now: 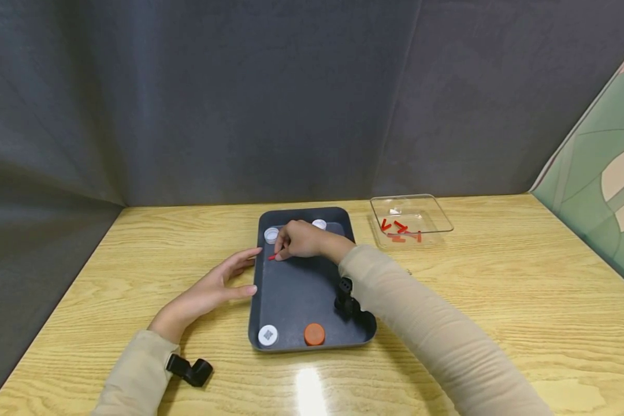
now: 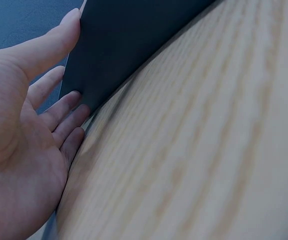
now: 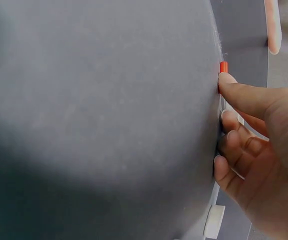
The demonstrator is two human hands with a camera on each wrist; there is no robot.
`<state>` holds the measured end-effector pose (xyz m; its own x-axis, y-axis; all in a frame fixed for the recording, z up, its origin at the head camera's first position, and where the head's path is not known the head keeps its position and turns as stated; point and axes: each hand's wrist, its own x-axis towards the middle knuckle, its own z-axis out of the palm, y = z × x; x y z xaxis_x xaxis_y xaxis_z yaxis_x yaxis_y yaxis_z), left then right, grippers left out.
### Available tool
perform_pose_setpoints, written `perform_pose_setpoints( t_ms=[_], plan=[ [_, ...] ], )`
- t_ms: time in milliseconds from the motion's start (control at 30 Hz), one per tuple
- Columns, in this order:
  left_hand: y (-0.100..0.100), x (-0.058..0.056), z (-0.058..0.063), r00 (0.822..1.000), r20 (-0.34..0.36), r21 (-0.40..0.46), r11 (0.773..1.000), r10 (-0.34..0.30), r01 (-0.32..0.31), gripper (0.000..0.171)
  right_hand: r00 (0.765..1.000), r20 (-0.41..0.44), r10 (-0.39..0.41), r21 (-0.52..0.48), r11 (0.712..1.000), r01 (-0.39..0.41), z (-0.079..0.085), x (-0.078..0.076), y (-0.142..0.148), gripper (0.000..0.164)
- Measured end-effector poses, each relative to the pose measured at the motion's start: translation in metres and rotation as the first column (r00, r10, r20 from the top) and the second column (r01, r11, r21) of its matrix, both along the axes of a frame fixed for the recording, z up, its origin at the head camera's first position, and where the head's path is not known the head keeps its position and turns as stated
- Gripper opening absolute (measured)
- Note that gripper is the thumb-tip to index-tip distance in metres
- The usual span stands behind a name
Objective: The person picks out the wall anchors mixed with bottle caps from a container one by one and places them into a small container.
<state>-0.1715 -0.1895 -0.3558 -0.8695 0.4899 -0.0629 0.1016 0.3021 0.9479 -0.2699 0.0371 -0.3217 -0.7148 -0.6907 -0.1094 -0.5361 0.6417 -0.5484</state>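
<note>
Between thumb and fingertips my right hand (image 1: 303,239) pinches a small red stick (image 1: 272,257), low over the left side of a dark grey tray (image 1: 291,289). In the right wrist view the red stick (image 3: 224,67) pokes out past the thumb tip. My left hand (image 1: 215,289) has its fingers extended and touches the tray's left wall, thumb at the rim. The left wrist view shows those fingers (image 2: 66,112) against the tray's outer side (image 2: 118,45). Just beyond the right hand sits a white cap (image 1: 271,235), with another white cap (image 1: 319,224) at the tray's far right.
In the tray's near corner lies a white cap with a grey square mark (image 1: 267,335), and an orange cap (image 1: 314,334) is to its right. A clear container (image 1: 439,222) holding several red sticks (image 1: 399,226) stands behind on the right. Grey fabric (image 1: 270,104) backs the wooden table (image 1: 499,277).
</note>
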Motion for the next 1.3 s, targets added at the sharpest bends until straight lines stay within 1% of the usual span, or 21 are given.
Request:
perform_pose_setpoints(
  t_ms=[200, 467, 667, 867, 1033, 1133, 1300],
  plan=[
    [0.001, 0.000, 0.000, 1.000, 0.004, 0.001, 1.000, 0.003, -0.003, 0.075, 1.000, 0.011, -0.002, -0.005, 1.000, 0.002, 0.000, 0.001, 0.001, 0.006],
    [0.000, 0.000, -0.001, 1.000, -0.001, -0.011, 1.000, 0.009, -0.009, 0.074, 0.999, 0.032, 0.008, -0.040, 0.999, -0.007, 0.000, 0.001, 0.004, 0.005],
    [0.001, 0.000, -0.001, 1.000, -0.001, 0.000, 1.000, 0.006, -0.006, 0.073, 1.000, 0.009, 0.012, -0.054, 0.998, -0.012, 0.002, 0.002, 0.006, 0.006],
    [0.001, 0.000, -0.002, 1.000, -0.007, 0.013, 1.000, 0.008, -0.008, 0.074, 1.000, -0.003, 0.011, -0.040, 0.999, -0.011, 0.011, 0.005, 0.007, 0.007],
    [0.001, 0.000, -0.001, 1.000, -0.013, 0.026, 1.000, 0.005, -0.005, 0.074, 1.000, -0.017, -0.006, -0.015, 1.000, 0.006, 0.022, 0.008, 0.010, 0.010],
    [0.001, 0.000, -0.001, 1.000, -0.012, 0.023, 1.000, 0.005, -0.004, 0.073, 0.999, -0.031, -0.008, -0.030, 1.000, 0.008, 0.029, 0.010, 0.012, 0.011],
    [0.000, 0.001, -0.001, 1.000, -0.007, 0.002, 1.000, 0.011, -0.011, 0.073, 0.997, -0.067, -0.025, -0.070, 0.997, 0.020, 0.035, 0.013, 0.017, 0.011]
  ],
)
